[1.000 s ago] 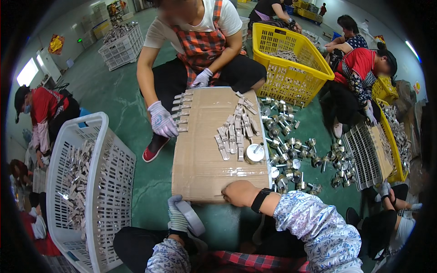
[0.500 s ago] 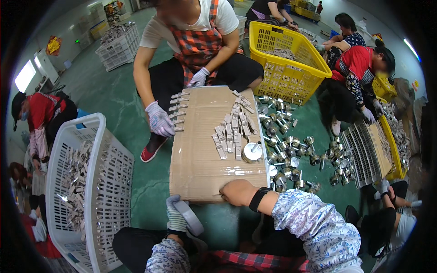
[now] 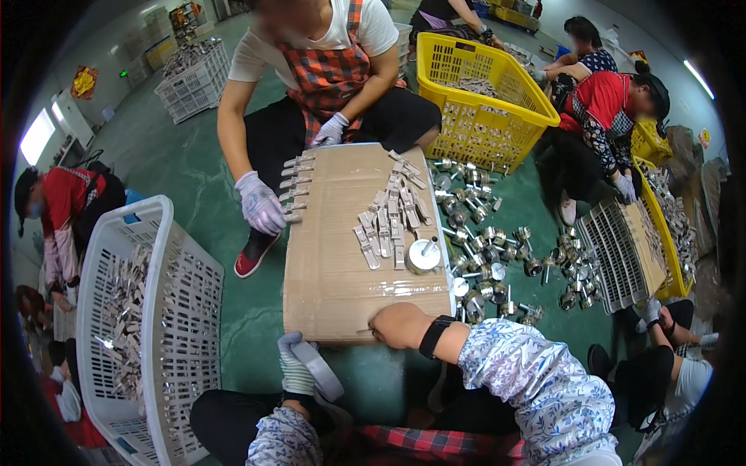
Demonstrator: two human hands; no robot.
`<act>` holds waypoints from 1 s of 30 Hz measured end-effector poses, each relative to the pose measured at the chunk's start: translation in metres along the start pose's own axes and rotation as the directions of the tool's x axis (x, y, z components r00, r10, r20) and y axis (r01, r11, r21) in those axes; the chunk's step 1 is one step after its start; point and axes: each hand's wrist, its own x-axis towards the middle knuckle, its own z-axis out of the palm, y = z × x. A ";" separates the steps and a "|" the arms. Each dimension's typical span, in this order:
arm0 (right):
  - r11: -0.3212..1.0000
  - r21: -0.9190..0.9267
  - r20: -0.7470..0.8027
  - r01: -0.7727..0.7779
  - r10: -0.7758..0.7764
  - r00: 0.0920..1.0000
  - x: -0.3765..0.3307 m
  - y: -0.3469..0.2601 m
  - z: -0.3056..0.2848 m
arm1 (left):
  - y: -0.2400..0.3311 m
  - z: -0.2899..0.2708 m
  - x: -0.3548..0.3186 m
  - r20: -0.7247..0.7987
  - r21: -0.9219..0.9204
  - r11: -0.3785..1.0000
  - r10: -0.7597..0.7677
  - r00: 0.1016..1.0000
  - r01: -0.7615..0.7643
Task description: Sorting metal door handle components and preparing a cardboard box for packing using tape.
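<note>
by the near edge of the brown cardboard-covered worktop (image 3: 330,291), our striped-gloved left hand (image 3: 295,371) holds a grey ring-shaped roll (image 3: 321,373); our bare right hand (image 3: 400,325) touches that edge, its grip we cannot tell.

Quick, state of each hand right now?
Left hand: closed, holding a grey roll.
Right hand: curled at the near edge of the cardboard; whether it grips anything cannot be told.
</note>
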 end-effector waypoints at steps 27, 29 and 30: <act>1.000 -0.023 -0.019 0.008 -0.008 1.000 -0.002 -0.001 -0.002 | 0.002 0.006 -0.007 -0.043 0.031 0.999 -0.008 0.999 0.009; 1.000 -0.019 -0.022 0.009 -0.009 1.000 -0.001 -0.001 0.000 | 0.004 0.002 -0.010 -0.015 0.014 1.000 -0.022 1.000 0.022; 1.000 -0.011 -0.025 0.017 -0.017 1.000 -0.001 0.000 0.000 | 0.004 -0.001 -0.009 0.007 0.000 1.000 -0.031 0.999 0.031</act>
